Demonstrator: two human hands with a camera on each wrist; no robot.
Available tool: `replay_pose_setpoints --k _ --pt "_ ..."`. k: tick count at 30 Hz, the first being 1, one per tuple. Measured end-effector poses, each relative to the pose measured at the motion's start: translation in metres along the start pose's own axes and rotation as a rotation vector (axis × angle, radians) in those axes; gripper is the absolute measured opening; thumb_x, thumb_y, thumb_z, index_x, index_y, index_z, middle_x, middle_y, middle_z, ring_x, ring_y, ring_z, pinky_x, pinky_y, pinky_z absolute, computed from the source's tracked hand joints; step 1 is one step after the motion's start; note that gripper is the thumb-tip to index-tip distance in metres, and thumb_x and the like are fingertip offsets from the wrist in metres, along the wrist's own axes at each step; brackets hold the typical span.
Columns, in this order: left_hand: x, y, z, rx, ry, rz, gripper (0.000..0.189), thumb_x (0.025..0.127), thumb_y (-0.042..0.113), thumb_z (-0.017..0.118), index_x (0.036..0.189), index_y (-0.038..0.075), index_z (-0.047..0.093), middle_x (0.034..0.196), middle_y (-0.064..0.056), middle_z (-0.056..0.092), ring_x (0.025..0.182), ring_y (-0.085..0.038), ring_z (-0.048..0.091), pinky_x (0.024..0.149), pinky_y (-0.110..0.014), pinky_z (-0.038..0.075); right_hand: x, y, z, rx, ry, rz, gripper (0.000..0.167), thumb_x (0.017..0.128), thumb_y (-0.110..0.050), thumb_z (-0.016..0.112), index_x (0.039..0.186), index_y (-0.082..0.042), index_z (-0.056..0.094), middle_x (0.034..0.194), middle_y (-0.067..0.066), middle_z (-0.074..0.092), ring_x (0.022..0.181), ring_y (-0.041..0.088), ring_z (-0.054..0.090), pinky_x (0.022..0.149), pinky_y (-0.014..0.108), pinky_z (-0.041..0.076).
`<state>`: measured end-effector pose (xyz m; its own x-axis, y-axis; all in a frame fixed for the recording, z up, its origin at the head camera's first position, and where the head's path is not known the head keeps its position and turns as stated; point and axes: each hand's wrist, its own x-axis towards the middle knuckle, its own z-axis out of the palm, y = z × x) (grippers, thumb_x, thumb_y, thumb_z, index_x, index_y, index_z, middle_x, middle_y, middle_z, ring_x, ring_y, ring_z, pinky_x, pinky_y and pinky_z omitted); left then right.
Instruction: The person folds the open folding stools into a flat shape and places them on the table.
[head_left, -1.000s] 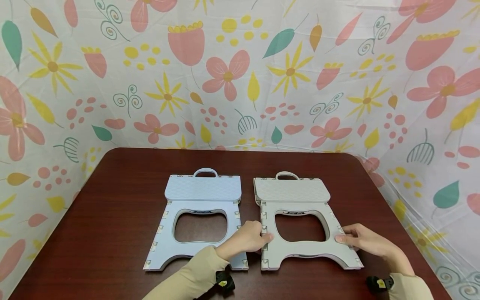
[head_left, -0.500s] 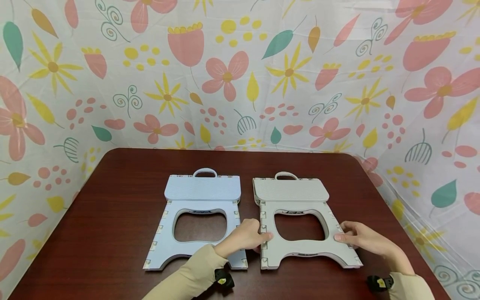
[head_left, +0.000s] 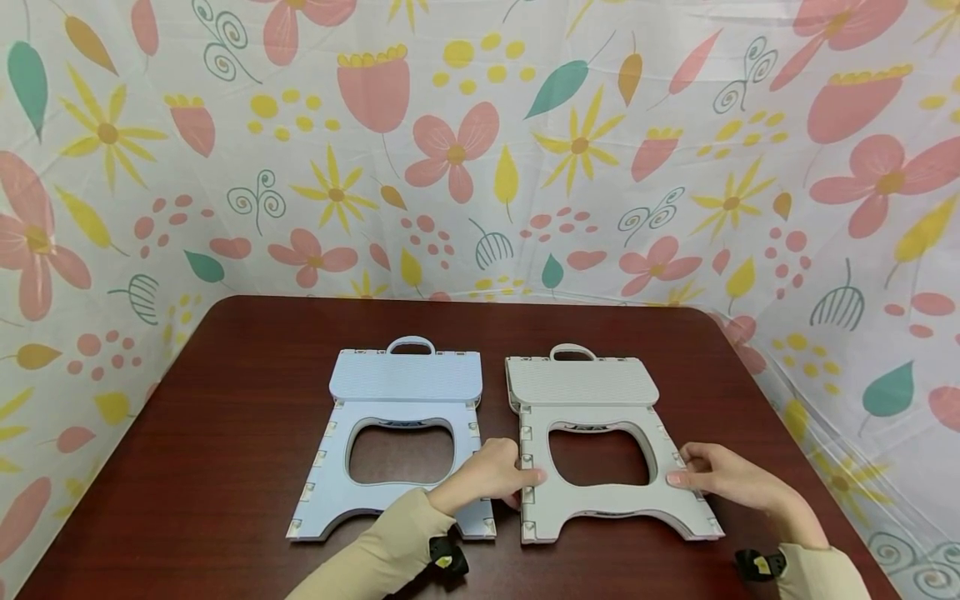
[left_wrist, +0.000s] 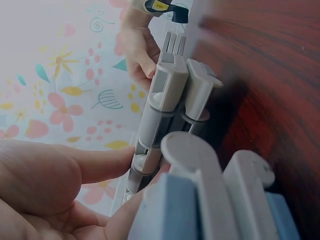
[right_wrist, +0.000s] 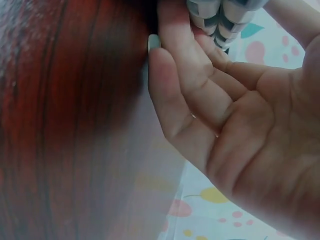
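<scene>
A light grey folding stool, folded flat, lies on the right half of the table with its carry handle at the far end. My left hand grips its left side edge, thumb on top. On the opposite edge my right hand pinches it, thumb above and fingers underneath. The left wrist view shows the hinged edge of the grey stool between thumb and fingers. In the right wrist view the fingers curl under the stool's edge, which is mostly cut off.
A light blue folding stool of the same shape lies flat to the left, its lower right edge partly behind my left forearm. Both are on a dark reddish-brown table. A flower-patterned curtain stands behind and at the sides.
The near end of the grey stool dips very slightly from half a second ago. Both hands keep the same hold, and the blue stool stays put.
</scene>
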<state>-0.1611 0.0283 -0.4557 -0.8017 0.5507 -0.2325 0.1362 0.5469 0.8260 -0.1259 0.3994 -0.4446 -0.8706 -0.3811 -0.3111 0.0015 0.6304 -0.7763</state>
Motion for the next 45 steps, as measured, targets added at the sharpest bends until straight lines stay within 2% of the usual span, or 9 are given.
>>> replay_pose_setpoints --k 5,10,15,25,33,40,45 --pt "-0.0008 0.0008 0.0004 0.005 0.005 0.001 0.040 0.086 0.029 0.072 0.055 0.011 0.053 0.054 -0.008 0.063 0.047 -0.017 0.067 0.051 -0.021 0.045 -0.0010 -0.0041 0.0017 -0.056 0.036 -0.022 0.027 0.096 -0.018 0.060 0.087 0.002 0.043 0.071 -0.004 0.036 0.062 0.000 0.037 0.052 0.025 0.033" --pt "-0.0018 0.0017 0.0001 0.006 0.003 0.001 0.041 0.086 0.028 0.072 0.055 0.010 0.053 0.051 -0.008 0.061 0.047 -0.017 0.066 0.048 -0.021 0.043 -0.0009 -0.0059 0.0024 -0.115 0.064 -0.029 0.027 0.095 -0.020 0.062 0.087 0.000 0.045 0.073 -0.004 0.038 0.063 -0.001 0.037 0.052 0.025 0.033" --pt "0.0000 0.0007 0.0010 0.011 -0.005 -0.005 0.043 0.087 0.029 0.072 0.054 0.012 0.050 0.050 -0.007 0.059 0.046 -0.015 0.065 0.045 -0.021 0.040 -0.0002 -0.0069 0.0023 -0.125 0.067 -0.010 0.027 0.094 -0.021 0.063 0.088 0.000 0.047 0.074 -0.003 0.040 0.064 -0.001 0.038 0.053 0.025 0.034" --pt "-0.0018 0.0028 -0.0001 -0.009 0.005 -0.017 0.038 0.085 0.027 0.074 0.058 0.009 0.054 0.057 -0.009 0.061 0.048 -0.019 0.067 0.048 -0.022 0.042 0.0006 -0.0093 0.0024 -0.145 0.055 0.017 0.027 0.094 -0.023 0.063 0.090 0.000 0.050 0.076 -0.002 0.045 0.065 -0.001 0.042 0.055 0.025 0.036" --pt "-0.0026 0.0041 -0.0021 0.000 -0.012 0.000 0.043 0.087 0.025 0.072 0.054 0.013 0.047 0.046 -0.004 0.055 0.040 -0.007 0.060 0.044 -0.022 0.040 0.0013 -0.0084 0.0040 -0.156 0.055 0.026 0.025 0.094 -0.023 0.063 0.092 0.000 0.052 0.077 -0.002 0.047 0.066 -0.001 0.043 0.056 0.024 0.038" --pt "-0.0018 0.0034 0.0010 -0.002 0.012 -0.012 0.039 0.085 0.026 0.074 0.057 0.010 0.052 0.052 -0.008 0.059 0.045 -0.018 0.065 0.049 -0.023 0.045 0.0018 -0.0071 0.0048 -0.167 0.062 0.016 0.023 0.094 -0.021 0.063 0.091 0.000 0.052 0.077 -0.002 0.046 0.065 -0.002 0.041 0.056 0.023 0.036" --pt "-0.0013 0.0037 0.0015 0.025 0.022 -0.026 0.039 0.086 0.028 0.074 0.058 0.011 0.052 0.052 -0.007 0.059 0.046 -0.018 0.065 0.052 -0.022 0.047 0.0031 -0.0050 0.0051 -0.171 0.071 -0.002 0.022 0.094 -0.019 0.063 0.089 -0.001 0.052 0.076 -0.004 0.045 0.065 -0.002 0.041 0.055 0.022 0.037"
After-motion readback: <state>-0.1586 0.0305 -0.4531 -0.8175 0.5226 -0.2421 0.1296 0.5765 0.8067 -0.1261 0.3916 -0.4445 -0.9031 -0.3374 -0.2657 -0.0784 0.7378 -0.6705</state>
